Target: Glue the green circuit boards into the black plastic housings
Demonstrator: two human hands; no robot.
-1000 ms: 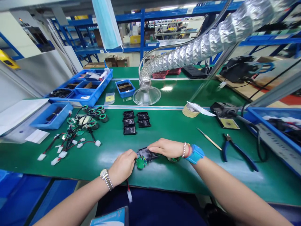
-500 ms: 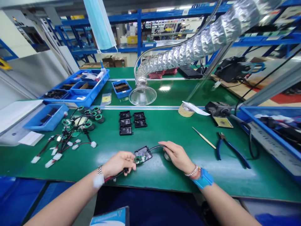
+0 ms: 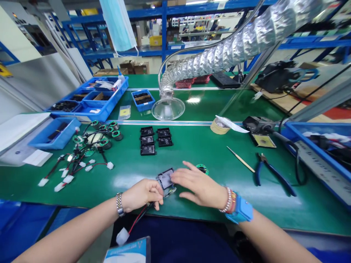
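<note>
My left hand (image 3: 142, 194) is closed in a pinch on the near edge of a small black housing (image 3: 165, 178) with a green circuit board tucked under it. A red and black wire (image 3: 138, 217) runs from it off the table edge to a white connector (image 3: 121, 236). My right hand (image 3: 199, 185) hovers over the housing's right side, fingers stretched out, fingertips touching its top. A round green coil part (image 3: 202, 168) lies on the mat just behind that hand.
Several black housings (image 3: 152, 138) sit in two rows mid-table. A tangle of green coil parts with wires (image 3: 87, 149) lies left. Blue bins (image 3: 87, 98), fume hose funnel (image 3: 168, 108), tape roll (image 3: 219, 126), tweezers (image 3: 240, 159), blue pliers (image 3: 272, 173), and a soldering stand (image 3: 259, 128) surround.
My right hand let go of the round coil part and moved left onto the housing. The housing now lies face up over the green board. The white connector dropped below the table edge.
</note>
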